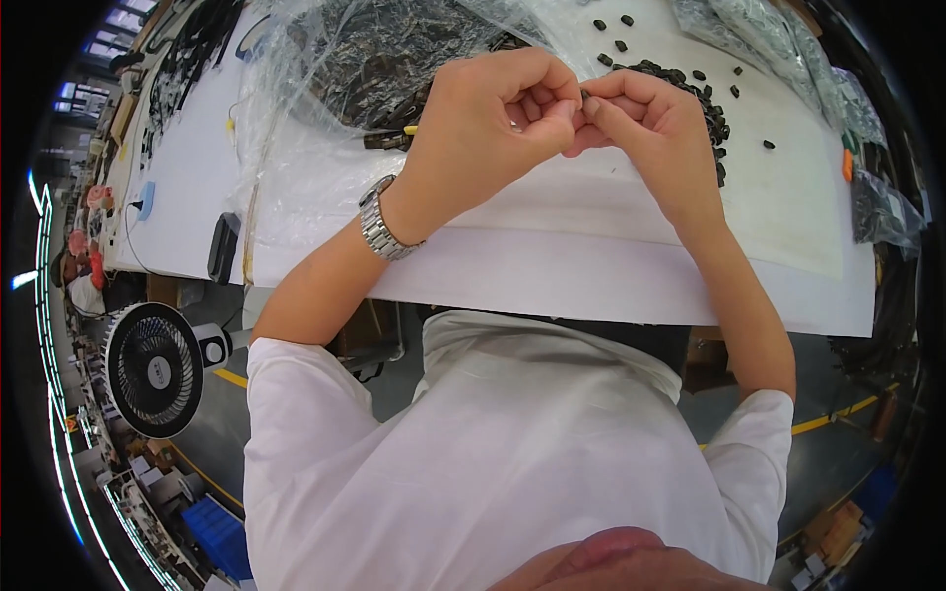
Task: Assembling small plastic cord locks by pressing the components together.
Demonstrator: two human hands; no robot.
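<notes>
My left hand (493, 128), with a metal-band wristwatch (377, 219) on its wrist, is closed in a pinch over the table. Its fingertips meet those of my right hand (655, 128), which is also pinched. A tiny dark piece (585, 96) shows at the right fingertips; most of it is hidden, and what the left fingers grip cannot be made out. Just beyond and beside my right hand lies a heap of small black parts (717, 123), with several loose ones scattered around. Behind my left hand a clear plastic bag (370, 64) holds many dark pieces.
The white-covered table (591, 261) runs across in front of me. Long black strips (182, 74) lie at its far left, and a black case (224, 248) near the left edge. More clear bags (769, 49) are at the far right. A fan (155, 369) stands left of me.
</notes>
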